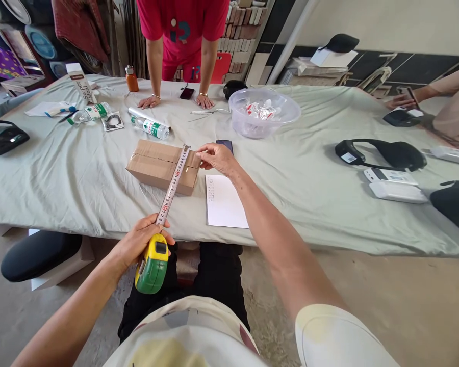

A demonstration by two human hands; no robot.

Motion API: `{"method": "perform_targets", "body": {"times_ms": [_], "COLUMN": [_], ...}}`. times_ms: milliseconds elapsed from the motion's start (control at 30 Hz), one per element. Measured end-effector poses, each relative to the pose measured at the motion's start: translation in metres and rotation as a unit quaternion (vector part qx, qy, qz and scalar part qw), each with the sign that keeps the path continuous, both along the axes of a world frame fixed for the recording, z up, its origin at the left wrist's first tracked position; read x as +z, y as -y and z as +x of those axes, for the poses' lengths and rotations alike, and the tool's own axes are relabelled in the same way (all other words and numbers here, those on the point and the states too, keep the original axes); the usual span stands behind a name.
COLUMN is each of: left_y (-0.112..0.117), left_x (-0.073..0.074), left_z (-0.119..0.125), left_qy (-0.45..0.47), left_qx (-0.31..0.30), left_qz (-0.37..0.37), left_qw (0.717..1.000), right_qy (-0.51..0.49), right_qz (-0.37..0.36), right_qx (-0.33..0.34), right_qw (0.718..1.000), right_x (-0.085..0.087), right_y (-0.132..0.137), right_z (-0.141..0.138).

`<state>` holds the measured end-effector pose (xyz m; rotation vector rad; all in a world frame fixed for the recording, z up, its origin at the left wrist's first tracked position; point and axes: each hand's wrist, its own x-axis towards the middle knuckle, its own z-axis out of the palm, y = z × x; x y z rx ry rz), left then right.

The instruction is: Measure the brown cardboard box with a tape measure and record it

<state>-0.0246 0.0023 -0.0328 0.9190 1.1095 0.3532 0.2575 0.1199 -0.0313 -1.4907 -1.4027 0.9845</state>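
A taped brown cardboard box lies on the cloth-covered table in front of me. The extended blade of a yellow and green tape measure slants across the box's top, its metal end near the far edge. My left hand is closed on the tape measure where the blade leaves the case, past the table's near edge. At the box's right end, the bent fingers of my right hand pinch at the upper corner; their tips are partly hidden. Beneath my right forearm is a white sheet with handwriting, and a dark phone lies behind that hand.
Across the table a person in a red shirt leans on both hands. A clear plastic basin holds small packets. Water bottles lie beyond the box. Black headsets sit to the right, near another person's hand holding a phone.
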Motion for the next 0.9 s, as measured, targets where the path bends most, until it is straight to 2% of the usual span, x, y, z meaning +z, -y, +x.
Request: {"method": "perform_targets", "body": {"times_ms": [200,500,900], "left_y": [0.008,0.005,0.004], "left_x": [0.006,-0.001,-0.006], "left_z": [-0.004,0.0,-0.001], "left_qy": [0.0,-0.002,0.009], "left_qx": [0.013,0.007,0.011], "left_qz": [-0.006,0.019,0.008], "left_qw": [1.0,1.0,1.0], "right_qy": [0.011,0.063,0.082], "right_qz": [0.005,-0.01,-0.002], "right_qx": [-0.018,-0.051,-0.058], "right_qw": [1.0,0.997,0.995], "right_x": [-0.003,-0.008,-0.014], "right_y": [0.005,0.005,0.01], "right_z": [-0.004,-0.008,-0.004]}}
